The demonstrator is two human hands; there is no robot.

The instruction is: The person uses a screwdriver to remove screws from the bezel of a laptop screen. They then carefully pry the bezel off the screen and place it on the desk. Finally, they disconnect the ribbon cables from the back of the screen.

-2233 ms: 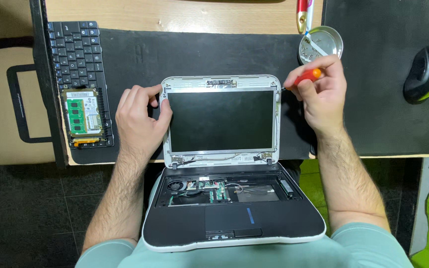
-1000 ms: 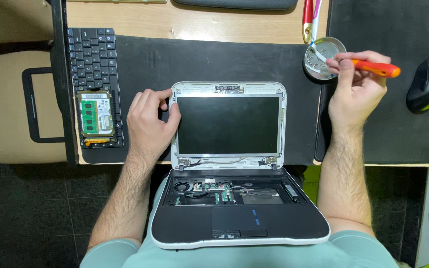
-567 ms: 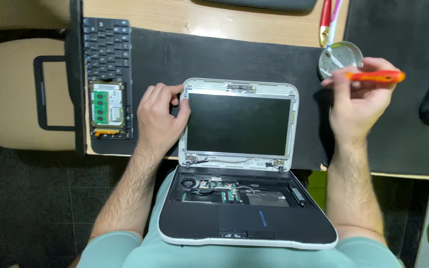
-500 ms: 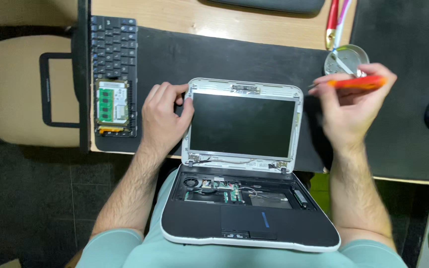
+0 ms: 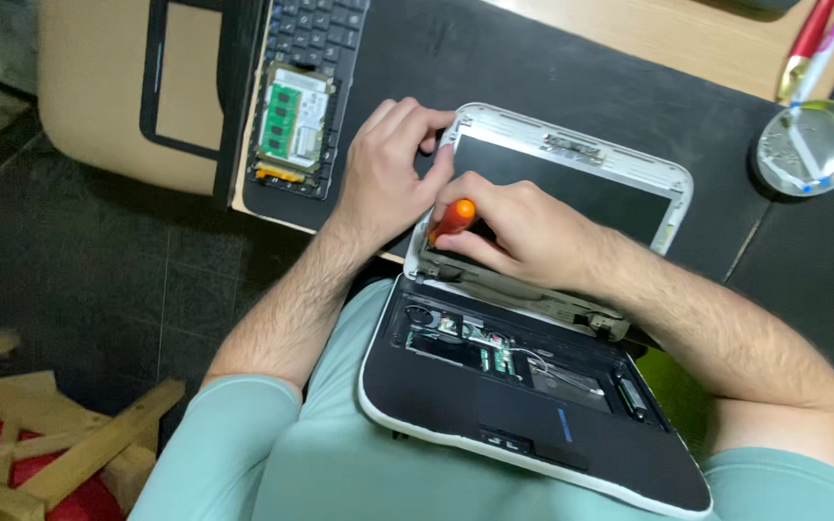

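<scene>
Left hand grips the laptop screen frame's corner, steadying it. Right hand, crossed beside it, holds an orange screwdriver pressed against that edge.

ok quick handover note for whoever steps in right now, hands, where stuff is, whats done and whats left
Left hand: gripping the upper left corner of the laptop screen frame, steadying it.
Right hand: holding the orange-handled screwdriver at the frame's lower left corner.
Laptop base rests on the lap, keyboard already out, internals exposed. Removed keyboard and a green circuit board lie on the black mat; a round metal dish sits to the right.
Left: the display panel is still in its frame.
</scene>
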